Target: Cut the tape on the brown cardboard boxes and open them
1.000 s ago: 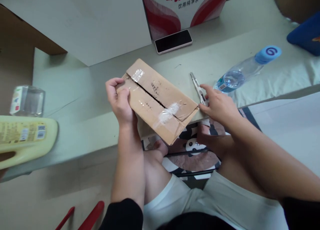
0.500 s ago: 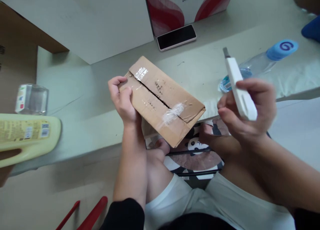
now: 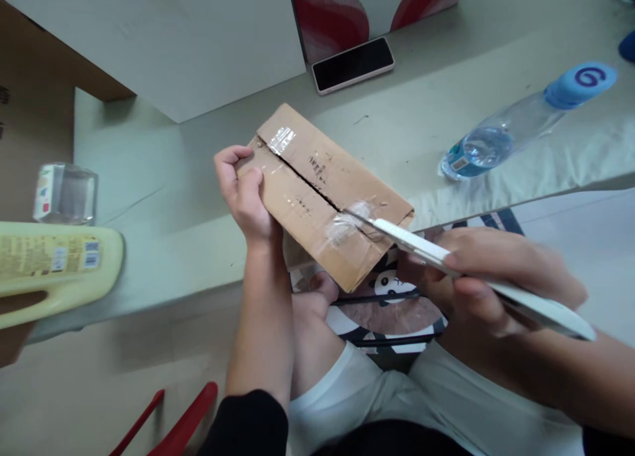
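Lowered from its raised pose half a second earlier, a white utility knife, clamped in the right hand, meets a cardboard box at its taped seam; the left hand grips the box's left end at the desk's front edge.

Cardboard box mid-view at my remote station, held by its left end in the left hand, over the near edge of the tabletop. Utility knife in the right hand, right of the box; its tip lies over the box's seam, contact I can't tell from here. Behind the box: phone on the tabletop, just before a large carton. Right, beyond the knife: water bottle. Far left: jug near the front edge, plastic container just behind it.
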`<move>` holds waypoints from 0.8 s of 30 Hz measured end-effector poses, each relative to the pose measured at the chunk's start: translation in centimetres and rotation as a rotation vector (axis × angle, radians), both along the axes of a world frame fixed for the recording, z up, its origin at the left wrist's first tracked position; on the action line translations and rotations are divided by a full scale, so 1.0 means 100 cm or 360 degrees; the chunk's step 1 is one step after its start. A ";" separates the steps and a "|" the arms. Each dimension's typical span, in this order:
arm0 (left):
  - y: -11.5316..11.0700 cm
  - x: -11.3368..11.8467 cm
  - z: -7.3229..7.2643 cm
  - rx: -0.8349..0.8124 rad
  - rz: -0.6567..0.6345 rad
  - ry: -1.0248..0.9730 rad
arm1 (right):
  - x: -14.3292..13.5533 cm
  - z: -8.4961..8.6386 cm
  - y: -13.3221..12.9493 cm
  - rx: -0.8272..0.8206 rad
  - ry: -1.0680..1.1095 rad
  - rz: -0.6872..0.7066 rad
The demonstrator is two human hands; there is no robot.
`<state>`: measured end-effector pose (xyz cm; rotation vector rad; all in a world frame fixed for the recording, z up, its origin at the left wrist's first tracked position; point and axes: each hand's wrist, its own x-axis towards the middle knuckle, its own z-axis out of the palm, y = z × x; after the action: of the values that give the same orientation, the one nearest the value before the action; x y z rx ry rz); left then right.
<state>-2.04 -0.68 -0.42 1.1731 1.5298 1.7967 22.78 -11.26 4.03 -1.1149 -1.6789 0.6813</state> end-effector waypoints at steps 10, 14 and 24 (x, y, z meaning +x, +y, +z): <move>0.003 -0.002 -0.006 0.0091 -0.0075 -0.0126 | 0.005 0.001 0.008 0.0130 0.0101 0.0240; 0.003 -0.001 -0.005 0.0105 -0.0075 -0.0143 | 0.010 -0.008 0.014 0.0077 0.0082 0.0311; 0.003 0.002 -0.003 0.0089 -0.0091 -0.0184 | 0.006 -0.010 0.023 0.0220 0.0011 0.0350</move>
<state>-1.81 -0.39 -0.73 1.1073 1.3759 1.8466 23.39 -8.95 3.02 -0.8378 -1.8306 0.6935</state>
